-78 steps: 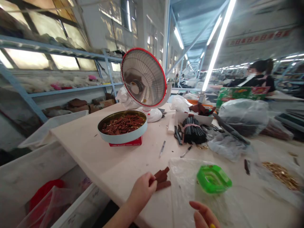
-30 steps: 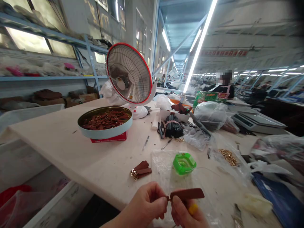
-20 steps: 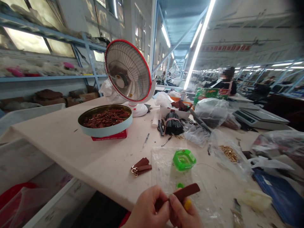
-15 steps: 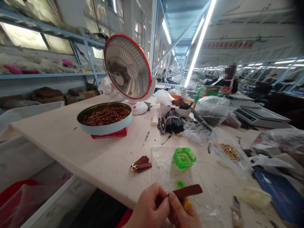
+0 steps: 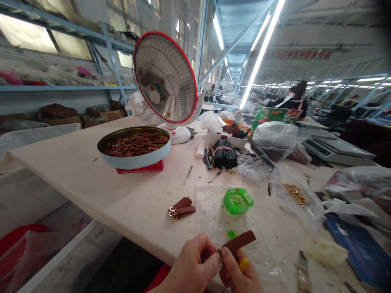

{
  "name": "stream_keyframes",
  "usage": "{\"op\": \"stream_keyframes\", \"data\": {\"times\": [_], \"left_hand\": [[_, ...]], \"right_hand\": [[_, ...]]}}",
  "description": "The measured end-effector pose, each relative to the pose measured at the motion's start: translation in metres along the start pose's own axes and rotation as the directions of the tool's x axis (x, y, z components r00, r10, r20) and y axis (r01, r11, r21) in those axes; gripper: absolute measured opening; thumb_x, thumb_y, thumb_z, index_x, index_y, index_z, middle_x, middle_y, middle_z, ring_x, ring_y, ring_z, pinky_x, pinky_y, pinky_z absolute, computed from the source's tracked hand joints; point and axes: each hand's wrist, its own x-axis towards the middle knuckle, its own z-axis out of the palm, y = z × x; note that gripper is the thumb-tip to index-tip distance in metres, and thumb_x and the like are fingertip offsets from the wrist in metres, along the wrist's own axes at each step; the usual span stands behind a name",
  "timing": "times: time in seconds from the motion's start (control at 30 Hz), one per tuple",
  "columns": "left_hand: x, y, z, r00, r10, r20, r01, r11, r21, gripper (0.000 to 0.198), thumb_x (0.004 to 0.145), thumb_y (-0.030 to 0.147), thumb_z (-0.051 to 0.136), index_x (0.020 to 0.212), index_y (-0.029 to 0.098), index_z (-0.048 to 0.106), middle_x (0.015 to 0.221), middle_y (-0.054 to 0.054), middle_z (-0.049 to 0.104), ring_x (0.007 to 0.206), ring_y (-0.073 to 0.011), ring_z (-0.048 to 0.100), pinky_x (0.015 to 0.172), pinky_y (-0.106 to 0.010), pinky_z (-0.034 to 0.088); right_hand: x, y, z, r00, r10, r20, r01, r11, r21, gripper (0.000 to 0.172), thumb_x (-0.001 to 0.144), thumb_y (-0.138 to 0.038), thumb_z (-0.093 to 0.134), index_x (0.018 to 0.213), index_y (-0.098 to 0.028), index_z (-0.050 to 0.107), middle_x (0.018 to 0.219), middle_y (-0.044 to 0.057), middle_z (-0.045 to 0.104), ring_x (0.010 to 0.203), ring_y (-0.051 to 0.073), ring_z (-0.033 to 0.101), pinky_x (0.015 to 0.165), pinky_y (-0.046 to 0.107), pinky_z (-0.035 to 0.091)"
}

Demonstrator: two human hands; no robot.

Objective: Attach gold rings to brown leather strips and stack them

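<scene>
- Found at left hand (image 5: 195,262): closed in a pinch, forefinger (image 5: 205,244) bent above the left thumb (image 5: 210,265).
- Found at right hand (image 5: 238,272), just beside the left: closed, right thumb (image 5: 229,260) straight, slanting up toward the left fingertips (image 5: 216,261).
- Noted between the hands: fingertips of both close together, actual contact unclear.
- Noted at left wrist (image 5: 175,280): sloping down and outward from the hand.

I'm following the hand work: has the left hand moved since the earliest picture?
Yes: judged against the green box, the left hand has moved right and nearer the person, away from the small pile of brown strips.
</scene>
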Motion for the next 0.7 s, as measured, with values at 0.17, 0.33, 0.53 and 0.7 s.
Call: {"op": "stream_keyframes", "data": {"times": [0.17, 0.33, 0.53, 0.7], "left_hand": [[-0.002, -0.003, 0.000, 0.999, -0.046, -0.023, 0.048, 0.996, 0.078, 0.013, 0.070, 0.026, 0.050, 0.062, 0.016, 0.046, 0.055, 0.004, 0.045, 0.054, -0.0094, 0.040, 0.049, -0.021, 0.031], [-0.007, 0.004, -0.011, 0.983, -0.013, 0.184, 0.007, 0.999, 0.034, 0.013, 0.076, 0.023, 0.046, 0.077, 0.015, 0.057, 0.070, 0.000, 0.059, 0.065, -0.0113, 0.051, 0.059, -0.021, 0.038], [-0.005, -0.007, -0.013, 0.985, -0.009, 0.174, 0.050, 0.972, -0.231, 0.015, 0.065, 0.021, 0.065, 0.071, 0.013, 0.054, 0.063, 0.003, 0.058, 0.059, -0.0090, 0.051, 0.054, -0.019, 0.035], [-0.002, -0.015, -0.009, 0.967, 0.013, 0.256, 0.120, 0.859, -0.498, 0.029, 0.060, 0.023, 0.074, 0.073, 0.014, 0.050, 0.064, 0.001, 0.062, 0.059, -0.0116, 0.059, 0.057, -0.022, 0.042]], "right_hand": [[0.004, 0.012, -0.007, 0.996, -0.086, -0.012, 0.083, 0.986, -0.148, 0.045, 0.059, -0.059, 0.070, 0.060, -0.017, 0.056, 0.041, -0.007, 0.040, 0.038, 0.009, 0.035, 0.035, 0.020, 0.024], [0.013, 0.003, -0.016, 0.986, 0.045, 0.161, -0.036, 0.998, -0.056, 0.042, 0.061, -0.055, 0.072, 0.065, -0.017, 0.056, 0.040, -0.010, 0.039, 0.034, 0.006, 0.030, 0.035, 0.017, 0.023], [0.011, 0.001, -0.018, 0.879, 0.183, 0.441, -0.279, 0.947, 0.162, 0.038, 0.063, -0.049, 0.076, 0.067, -0.018, 0.053, 0.037, -0.014, 0.030, 0.031, 0.002, 0.016, 0.032, 0.015, 0.019], [-0.001, -0.004, -0.007, 0.907, 0.197, 0.372, -0.293, 0.930, 0.223, 0.036, 0.059, -0.044, 0.080, 0.068, -0.018, 0.057, 0.037, -0.014, 0.030, 0.030, 0.002, 0.022, 0.032, 0.014, 0.022]]}}
